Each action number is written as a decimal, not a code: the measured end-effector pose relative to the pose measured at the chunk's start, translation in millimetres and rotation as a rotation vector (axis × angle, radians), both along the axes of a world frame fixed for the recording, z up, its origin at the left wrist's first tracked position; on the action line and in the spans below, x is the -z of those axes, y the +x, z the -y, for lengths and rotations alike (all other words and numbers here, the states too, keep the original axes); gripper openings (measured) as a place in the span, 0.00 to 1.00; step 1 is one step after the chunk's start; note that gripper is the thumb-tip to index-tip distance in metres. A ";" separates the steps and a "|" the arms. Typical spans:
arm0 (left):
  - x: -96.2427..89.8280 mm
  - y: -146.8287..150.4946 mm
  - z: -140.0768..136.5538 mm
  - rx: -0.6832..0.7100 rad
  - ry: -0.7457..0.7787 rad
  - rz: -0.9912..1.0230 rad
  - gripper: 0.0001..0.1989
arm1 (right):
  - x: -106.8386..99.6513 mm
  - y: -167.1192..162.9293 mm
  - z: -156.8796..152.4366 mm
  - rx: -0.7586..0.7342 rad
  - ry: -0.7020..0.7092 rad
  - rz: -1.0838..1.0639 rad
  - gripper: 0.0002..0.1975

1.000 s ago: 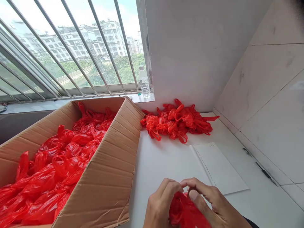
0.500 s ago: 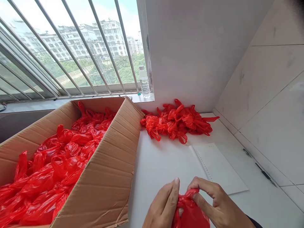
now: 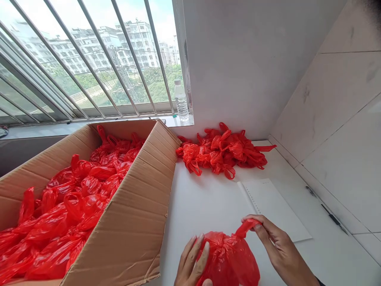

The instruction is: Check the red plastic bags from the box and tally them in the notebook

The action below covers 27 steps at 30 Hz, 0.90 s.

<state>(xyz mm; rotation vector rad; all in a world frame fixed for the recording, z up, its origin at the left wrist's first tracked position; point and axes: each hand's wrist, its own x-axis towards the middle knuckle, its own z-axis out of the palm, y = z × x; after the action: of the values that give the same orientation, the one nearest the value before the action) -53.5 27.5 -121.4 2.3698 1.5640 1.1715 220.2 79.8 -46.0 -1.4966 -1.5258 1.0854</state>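
Observation:
A red plastic bag point(image 3: 226, 254), bunched in the middle of its top, sits on the white table at the bottom of the view. Pinched between the thumb and fingers of my right hand point(image 3: 272, 240) is one handle of the bag, stretched up to the right. My left hand point(image 3: 192, 262) lies against the bag's left side with its fingers spread and not wrapped round it. The lower part of the bag is cut off by the frame edge.
An open cardboard box point(image 3: 127, 214) full of red plastic bags point(image 3: 74, 206) stands at left. More red bags point(image 3: 220, 153) are heaped by the wall. A notebook point(image 3: 275, 206), a black pen point(image 3: 333, 218) and a water bottle point(image 3: 181, 101) on the sill are also here.
Both hands were together at the bunched top of the bag. My left hand has moved down to its side with fingers spread, and my right hand has drawn a handle up and right.

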 end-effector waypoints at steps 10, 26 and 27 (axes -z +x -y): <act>58.7 32.5 -14.5 -0.043 0.198 -0.281 0.27 | 99.2 -68.9 31.4 -0.137 0.681 0.498 0.17; 64.6 28.6 -12.9 -0.090 0.114 -0.236 0.25 | 94.3 -49.5 27.6 0.002 0.162 -0.069 0.18; 61.5 27.5 -12.1 -0.104 0.078 -0.197 0.25 | 85.0 -46.3 26.9 0.079 0.045 -0.228 0.19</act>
<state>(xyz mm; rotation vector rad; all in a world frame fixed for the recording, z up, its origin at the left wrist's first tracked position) -25.9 39.6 -182.9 2.5511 1.7507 1.0630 173.8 52.9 -130.9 -1.3420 -1.3146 1.1261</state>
